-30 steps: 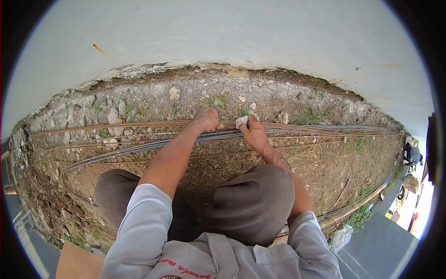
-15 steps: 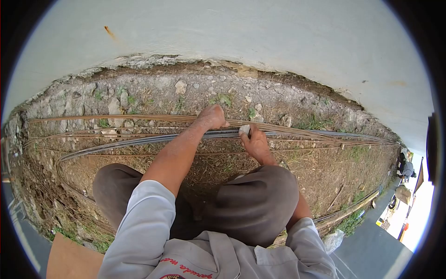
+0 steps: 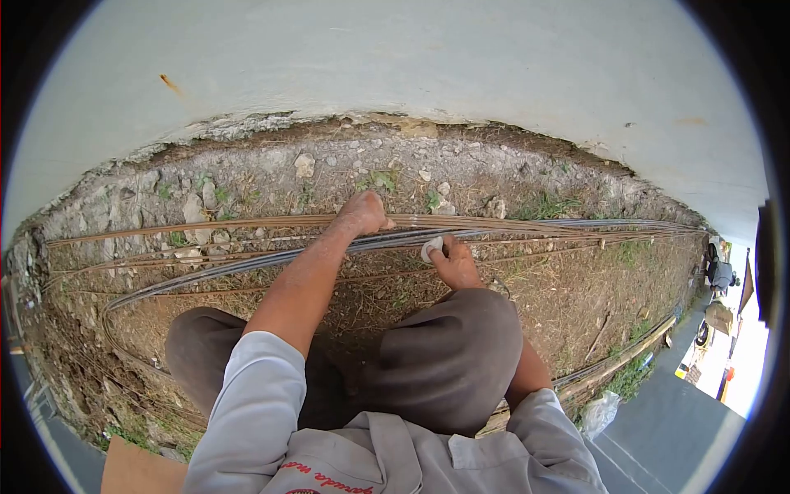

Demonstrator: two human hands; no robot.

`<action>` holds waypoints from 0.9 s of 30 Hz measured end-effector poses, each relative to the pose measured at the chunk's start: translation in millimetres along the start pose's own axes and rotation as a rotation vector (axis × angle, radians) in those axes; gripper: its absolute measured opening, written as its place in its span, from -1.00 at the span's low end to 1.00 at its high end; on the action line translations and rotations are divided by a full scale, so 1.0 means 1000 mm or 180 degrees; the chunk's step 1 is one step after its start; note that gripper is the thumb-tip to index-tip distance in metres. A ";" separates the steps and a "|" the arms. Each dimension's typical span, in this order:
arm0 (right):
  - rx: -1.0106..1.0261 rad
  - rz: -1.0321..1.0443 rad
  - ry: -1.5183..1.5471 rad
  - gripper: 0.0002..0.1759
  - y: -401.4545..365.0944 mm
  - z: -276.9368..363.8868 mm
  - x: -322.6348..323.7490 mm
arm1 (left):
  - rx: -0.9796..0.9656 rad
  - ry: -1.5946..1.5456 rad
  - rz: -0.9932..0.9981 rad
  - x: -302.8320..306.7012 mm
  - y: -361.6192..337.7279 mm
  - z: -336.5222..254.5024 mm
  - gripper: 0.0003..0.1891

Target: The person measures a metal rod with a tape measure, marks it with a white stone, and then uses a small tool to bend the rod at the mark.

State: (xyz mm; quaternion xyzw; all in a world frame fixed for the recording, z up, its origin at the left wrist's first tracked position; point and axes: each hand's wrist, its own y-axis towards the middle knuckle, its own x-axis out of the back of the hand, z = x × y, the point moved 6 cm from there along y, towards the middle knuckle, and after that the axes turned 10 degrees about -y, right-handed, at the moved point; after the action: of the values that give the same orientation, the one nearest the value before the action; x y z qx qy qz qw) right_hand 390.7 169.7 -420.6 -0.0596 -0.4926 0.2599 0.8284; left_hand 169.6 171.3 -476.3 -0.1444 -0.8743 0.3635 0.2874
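The right hand (image 3: 453,263) has slid lower on the rods (image 3: 247,262), pinching a white lump (image 3: 431,249) against them, while the left hand (image 3: 366,212) clasps them above; steady pressure seems wise.

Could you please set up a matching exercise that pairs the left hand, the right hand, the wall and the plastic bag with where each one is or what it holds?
Things:
1. left hand
2. right hand
3. wall
4. bag

Places or states:
A. holds a white lump
B. pale, beyond the gravel
C. lies at lower right, by the pavement
D. on the rusty rods

Pairs: 1-D, 2-A, 3-B, 4-C.
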 end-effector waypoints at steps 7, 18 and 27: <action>-0.0607 -0.0158 0.2086 -0.78 -0.078 -0.072 0.035 | -0.0062 -0.0368 0.0057 0.003 -0.007 -0.009 -0.66; -0.1784 -0.0402 0.1956 -0.84 -0.125 -0.152 0.048 | 0.0082 -0.0603 0.0190 0.001 -0.005 -0.011 -0.68; -0.1644 -0.0584 0.0768 -0.76 -0.123 -0.160 0.074 | -0.0002 -0.0854 0.0045 0.014 -0.016 -0.021 -0.69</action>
State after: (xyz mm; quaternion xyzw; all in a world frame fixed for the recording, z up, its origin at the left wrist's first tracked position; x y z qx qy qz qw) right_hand 599.9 126.0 -400.2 -0.2541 -0.4436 0.0411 0.8585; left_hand 170.5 177.9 -447.0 -0.1007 -0.9040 0.3813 0.1652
